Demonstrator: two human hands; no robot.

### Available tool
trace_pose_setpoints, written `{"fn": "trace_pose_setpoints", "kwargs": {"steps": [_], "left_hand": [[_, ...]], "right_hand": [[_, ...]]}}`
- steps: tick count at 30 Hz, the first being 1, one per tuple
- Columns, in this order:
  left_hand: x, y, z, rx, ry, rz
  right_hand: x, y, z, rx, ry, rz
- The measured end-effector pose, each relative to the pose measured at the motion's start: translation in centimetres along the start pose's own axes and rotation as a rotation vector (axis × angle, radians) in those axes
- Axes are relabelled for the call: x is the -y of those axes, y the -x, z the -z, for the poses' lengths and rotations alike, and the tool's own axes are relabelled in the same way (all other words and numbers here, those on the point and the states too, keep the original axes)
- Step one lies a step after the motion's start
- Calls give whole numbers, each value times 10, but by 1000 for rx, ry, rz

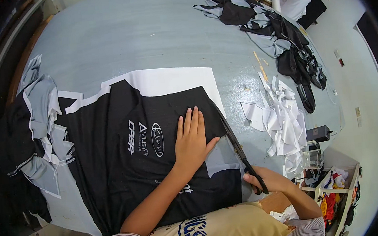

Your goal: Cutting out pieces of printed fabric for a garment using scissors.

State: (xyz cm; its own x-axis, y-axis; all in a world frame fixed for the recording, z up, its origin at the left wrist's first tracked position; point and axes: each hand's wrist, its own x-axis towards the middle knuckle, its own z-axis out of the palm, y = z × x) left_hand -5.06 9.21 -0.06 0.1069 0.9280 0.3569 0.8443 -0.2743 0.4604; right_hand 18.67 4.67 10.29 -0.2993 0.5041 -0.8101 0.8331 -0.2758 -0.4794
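My left hand (191, 144) lies flat on a black printed fabric piece (103, 156), fingers stretched toward its far edge, thumb out to the right. My right hand (271, 178) grips large black scissors (243, 153), whose blades lie along the right edge of the fabric. A white sheet (168, 79) shows under the fabric and beyond it. A pale grey translucent patch (221, 155) shows below my left thumb. A pile of black and grey cut garment pieces (42, 116) lies at the left, beside the black fabric.
The grey table (133, 33) holds black and grey fabric scraps (289, 43) at the back right, white paper strips (280, 119) and a dark box (318, 134) at the right. A cream printed cushion or sack (224, 228) is at the near edge. A shelf with coloured cloth (337, 190) stands lower right.
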Motion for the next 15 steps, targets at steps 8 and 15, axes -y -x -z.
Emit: {"fn": "trace_pose_setpoints", "kwargs": {"steps": [8, 15], "left_hand": [[1, 0, 0, 8, -15, 8], [1, -1, 0, 13, -17, 12]], "right_hand": [[7, -4, 1, -16, -20, -2], [12, -6, 8, 37, -78, 7]]}}
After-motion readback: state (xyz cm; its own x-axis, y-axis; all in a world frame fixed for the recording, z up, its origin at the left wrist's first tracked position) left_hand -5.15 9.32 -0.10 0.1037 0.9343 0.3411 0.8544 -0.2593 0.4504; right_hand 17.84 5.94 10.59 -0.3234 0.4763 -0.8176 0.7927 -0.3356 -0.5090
